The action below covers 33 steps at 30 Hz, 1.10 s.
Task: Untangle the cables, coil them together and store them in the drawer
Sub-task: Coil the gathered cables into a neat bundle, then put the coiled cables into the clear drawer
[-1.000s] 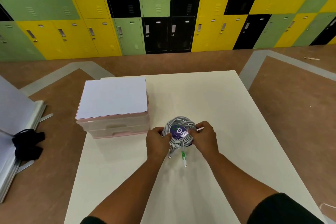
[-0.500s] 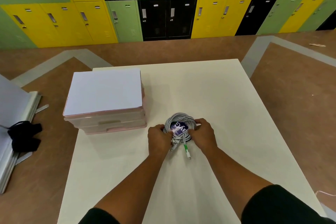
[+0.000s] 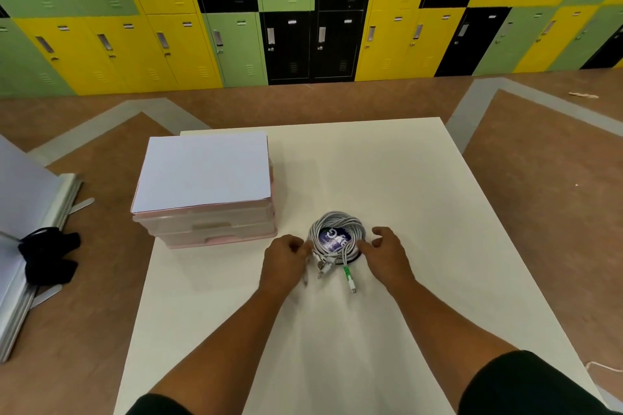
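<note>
A round coil of grey-white cables (image 3: 337, 224) lies on the cream table (image 3: 421, 212), with a purple label (image 3: 332, 239) showing in its middle. Several plug ends trail toward me, one with a green collar (image 3: 347, 274). My left hand (image 3: 285, 258) is at the coil's left edge, its fingertips pinched on the strands there. My right hand (image 3: 387, 253) sits just off the coil's right edge with its fingers spread and nothing in them. A pink drawer unit (image 3: 215, 229) with a white top stands to the left, its drawers closed.
Stacked white boards (image 3: 23, 246) and a black cloth bundle (image 3: 47, 256) lie on the brown floor at left. Green, yellow and black lockers (image 3: 303, 27) line the far wall. A thin white cord (image 3: 603, 367) lies on the floor at lower right.
My right hand has let go of the coil and opened beside it. My left hand has drawn back to the coil's left edge. The coil now rests flat on the table.
</note>
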Motion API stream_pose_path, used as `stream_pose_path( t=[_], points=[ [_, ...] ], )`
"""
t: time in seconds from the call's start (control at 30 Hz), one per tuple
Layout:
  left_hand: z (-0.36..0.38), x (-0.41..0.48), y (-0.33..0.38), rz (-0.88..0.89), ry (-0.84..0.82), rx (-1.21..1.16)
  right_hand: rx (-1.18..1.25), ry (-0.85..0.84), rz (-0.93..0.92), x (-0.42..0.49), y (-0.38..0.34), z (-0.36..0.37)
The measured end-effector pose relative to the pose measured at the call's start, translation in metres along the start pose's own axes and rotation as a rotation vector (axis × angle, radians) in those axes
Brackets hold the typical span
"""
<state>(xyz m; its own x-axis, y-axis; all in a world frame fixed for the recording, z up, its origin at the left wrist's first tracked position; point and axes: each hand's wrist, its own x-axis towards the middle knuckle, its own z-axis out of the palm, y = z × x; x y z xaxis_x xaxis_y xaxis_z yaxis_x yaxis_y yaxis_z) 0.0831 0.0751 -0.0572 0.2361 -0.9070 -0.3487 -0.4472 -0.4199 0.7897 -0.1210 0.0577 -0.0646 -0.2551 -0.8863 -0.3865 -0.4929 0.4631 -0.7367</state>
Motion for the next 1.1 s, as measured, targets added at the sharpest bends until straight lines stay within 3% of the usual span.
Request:
stream_pose_path(
  t=[0.23,0.57,0.73,0.93,1.1],
  points=[
    [-0.043,-0.011,-0.027,-0.007,-0.11,0.022,0.005,0.099,-0.179,-0.023,-0.024,-0.006],
    [-0.13,-0.022,-0.053,-0.008,0.027,-0.135,0.009,-0.138,-0.383,-0.073,-0.095,0.07],
    [-0.169,-0.016,-0.085,-0.05,0.171,-0.213,0.003,-0.122,-0.335,-0.077,-0.103,0.099],
    [-0.196,0.0,-0.11,-0.15,0.463,-0.307,0.066,-0.16,-0.187,-0.063,-0.102,0.12],
    [-0.207,0.012,-0.11,-0.117,0.431,-0.355,0.24,-0.188,-0.069,-0.054,-0.103,0.133]
  ],
)
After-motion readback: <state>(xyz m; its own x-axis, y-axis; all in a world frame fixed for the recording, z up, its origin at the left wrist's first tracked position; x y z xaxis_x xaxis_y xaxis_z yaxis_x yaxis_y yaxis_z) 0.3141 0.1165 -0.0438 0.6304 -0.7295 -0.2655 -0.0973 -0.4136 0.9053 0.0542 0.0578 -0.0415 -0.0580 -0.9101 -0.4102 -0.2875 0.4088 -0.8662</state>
